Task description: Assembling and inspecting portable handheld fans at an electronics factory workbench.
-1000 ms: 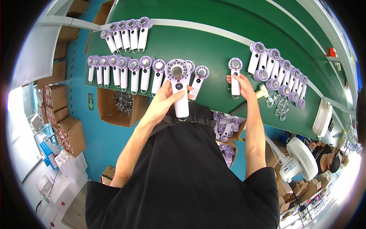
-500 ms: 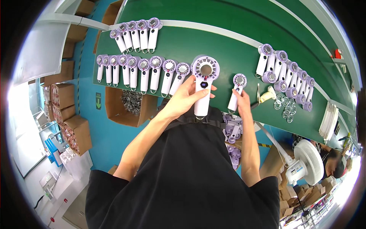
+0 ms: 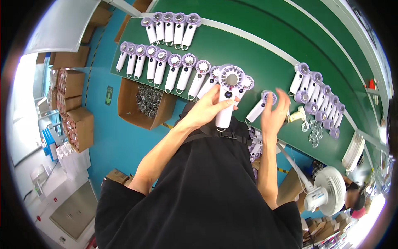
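Note:
My left hand [image 3: 208,108] is closed around the white handle of a handheld fan [image 3: 224,111]. This fan has a lilac round head and a small dark display, and it is raised in front of me. To its right, another white and lilac handheld fan [image 3: 256,112] lies slanted on the green table. Beside that fan's head is my right hand [image 3: 275,118], its fingers apart and curved; whether a fingertip touches the fan is unclear. Partly hidden behind the held fan is one more fan head [image 3: 248,82].
Rows of handheld fans [image 3: 172,74] lie at left, more [image 3: 317,89] at right. Near my right hand are a cream-coloured tool [image 3: 297,115] and clear rings [image 3: 315,135]. A carton [image 3: 124,101] of small parts stands below the table edge; a white standing fan [image 3: 329,189] is at lower right.
My right hand has let go of the lower fan's handle and moved up beside its head. That fan now lies more slanted. The view has turned; my left hand keeps its fan.

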Demonstrator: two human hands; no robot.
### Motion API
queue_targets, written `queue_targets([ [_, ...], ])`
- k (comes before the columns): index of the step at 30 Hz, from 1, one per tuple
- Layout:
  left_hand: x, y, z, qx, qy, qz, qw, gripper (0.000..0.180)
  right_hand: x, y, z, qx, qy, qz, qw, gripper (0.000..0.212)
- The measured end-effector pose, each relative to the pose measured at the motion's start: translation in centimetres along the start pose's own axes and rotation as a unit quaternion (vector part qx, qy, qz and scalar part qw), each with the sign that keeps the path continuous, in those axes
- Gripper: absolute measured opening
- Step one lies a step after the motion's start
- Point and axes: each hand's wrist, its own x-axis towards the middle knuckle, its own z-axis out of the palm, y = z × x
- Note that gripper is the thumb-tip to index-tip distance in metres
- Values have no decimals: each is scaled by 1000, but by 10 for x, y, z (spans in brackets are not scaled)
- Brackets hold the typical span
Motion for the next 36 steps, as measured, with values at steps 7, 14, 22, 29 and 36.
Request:
queue_targets([
  [7, -12, -30, -13, 17, 81, -50, 995, 48, 9, -126, 39, 260, -123, -189, 939, 30],
  [14, 0, -35, -22, 58, 57, -84, 993, 39, -17, -79, 45, 292, -58, -114, 948, 11],
  [22, 43, -61, -8, 109, -22, -112, 987, 33, -70, 91, 59, 17, 38, 207, 977, 42],
  [29, 106, -147, 9, 112, -85, -192, 971, 34, -92, 115, 70, -21, -67, 263, 962, 62],
  [36, 143, -189, 16, 116, 11, -238, 964, 46, -87, 112, 61, -30, -77, 270, 959, 58],
])
